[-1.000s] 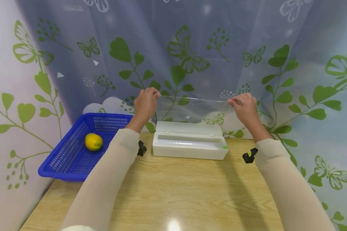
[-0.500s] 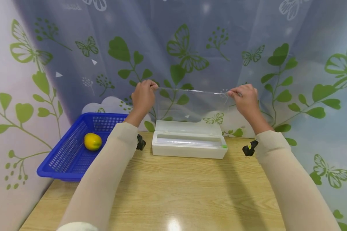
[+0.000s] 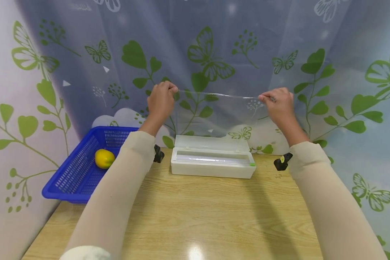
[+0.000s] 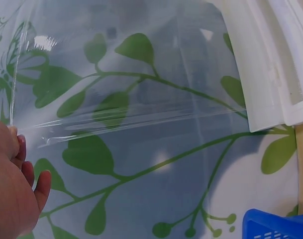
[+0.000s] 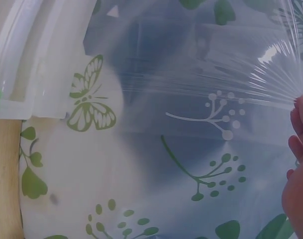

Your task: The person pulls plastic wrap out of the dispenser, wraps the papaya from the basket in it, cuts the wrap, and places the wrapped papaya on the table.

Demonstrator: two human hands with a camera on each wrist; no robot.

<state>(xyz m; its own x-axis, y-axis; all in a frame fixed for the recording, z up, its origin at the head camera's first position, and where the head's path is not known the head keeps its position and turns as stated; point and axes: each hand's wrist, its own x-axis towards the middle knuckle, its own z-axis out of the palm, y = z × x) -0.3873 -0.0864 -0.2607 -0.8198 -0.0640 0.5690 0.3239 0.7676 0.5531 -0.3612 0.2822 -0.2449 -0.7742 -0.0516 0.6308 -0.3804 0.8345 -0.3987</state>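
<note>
A clear sheet of plastic wrap (image 3: 218, 95) is stretched taut between both hands, its upper edge raised well above the table. My left hand (image 3: 161, 100) pinches one corner; the left wrist view shows the wrap (image 4: 106, 117) creased toward that thumb and forefinger. The other corner is pinched by my right hand (image 3: 280, 108), and in the right wrist view folds in the film fan out from those fingertips (image 5: 301, 99). Below stands a white wrap dispenser box (image 3: 211, 169) with its lid (image 3: 211, 143) raised at the back. A roll (image 3: 211, 159) lies inside, and the film runs down toward the box.
Left of the box, a blue plastic basket (image 3: 72, 173) holds a yellow fruit (image 3: 104, 159); the left sleeve covers part of the basket. All stand on a light wooden table (image 3: 208, 213). Right behind the box hangs a patterned curtain (image 3: 247, 72) with leaves and butterflies.
Both hands have risen with the edge of the wrap, drawing a longer length up from the box. The box, basket and fruit stay where they were.
</note>
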